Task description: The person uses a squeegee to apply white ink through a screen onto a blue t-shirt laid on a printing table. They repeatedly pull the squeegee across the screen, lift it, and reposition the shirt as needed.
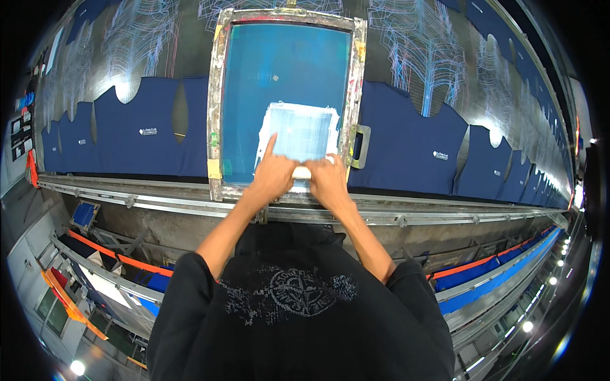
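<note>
A screen printing frame (216, 120) with worn, paint-spotted edges lies in front of me on the long table. Its teal mesh (286, 63) carries a rough rectangle of white ink (302, 130) on the near half. Both my hands are closed on a pale squeegee (302, 173) at the near end of the ink. My left hand (274, 174) grips its left part, with the index finger stretched forward over the mesh. My right hand (327, 182) is wrapped round its right part. Fingers hide most of the squeegee, and its blade is not visible.
Navy fabric panels (143, 120) with small white prints lie left of the frame, and more navy panels (406, 149) lie to its right. A metal handle (361, 147) juts from the frame's right side. A metal rail (159, 192) runs along the table's near edge.
</note>
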